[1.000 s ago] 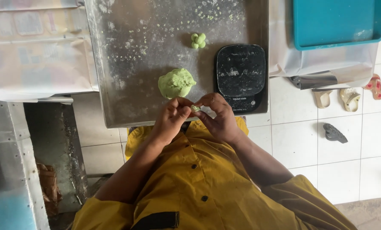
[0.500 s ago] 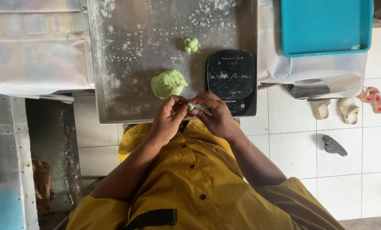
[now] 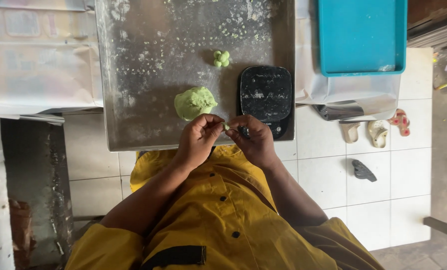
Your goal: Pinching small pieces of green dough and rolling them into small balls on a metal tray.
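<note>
Floured steel worktop (image 3: 148, 75) fills the upper middle of the view, over white floor tiles (image 3: 328, 180). Left hand (image 3: 197, 140) and right hand (image 3: 253, 142) meet at the near edge of the worktop, fingertips brought together and pinching a small green dough piece (image 3: 226, 127) between them. Both hands are curled, not spread. Large green dough lump (image 3: 195, 103) sits on the worktop just beyond the left hand, apart from it. Cluster of small green dough balls (image 3: 221, 58) lies farther back. Black digital scale (image 3: 265, 99), dusted with flour, rests right of the lump, partly under the right hand. Teal tray (image 3: 362, 37) sits at upper right. Sandals (image 3: 378, 131) lie on the tiles.
</note>
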